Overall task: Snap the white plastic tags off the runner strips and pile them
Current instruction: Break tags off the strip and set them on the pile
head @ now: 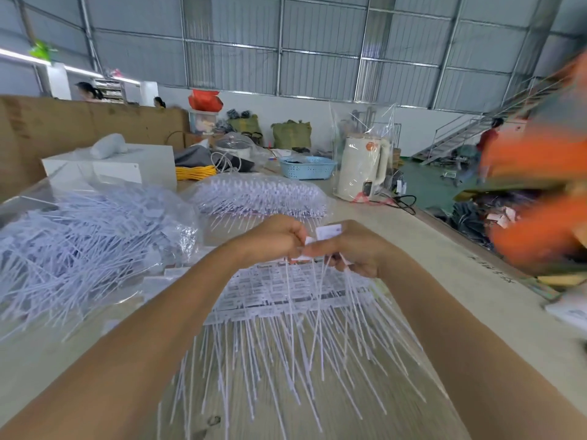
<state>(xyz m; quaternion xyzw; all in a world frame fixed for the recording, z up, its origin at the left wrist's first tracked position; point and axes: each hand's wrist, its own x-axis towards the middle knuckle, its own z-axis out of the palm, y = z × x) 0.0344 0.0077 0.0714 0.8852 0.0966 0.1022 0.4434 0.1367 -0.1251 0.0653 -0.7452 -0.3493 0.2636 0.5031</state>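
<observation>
- Nearest us, loose white tags [286, 350] fan out on the worktop [476, 296], their thin tails pointing toward 6 o'clock; we judge these already snapped off.
- Above them, our left hand [273, 239] and right hand [352, 249] meet over a runner strip [314, 242]; both sets of fingers curl and pinch it, tags dangling below.
- At 9 o'clock a heaped bag of tags [79, 236], and at 12 o'clock a second bag [260, 195]; we cannot tell whether these are finished or waiting.
- Much seems left. Motion blur smears the orange shape [536, 192] at 3 o'clock; the exact pinch point is hidden.
</observation>
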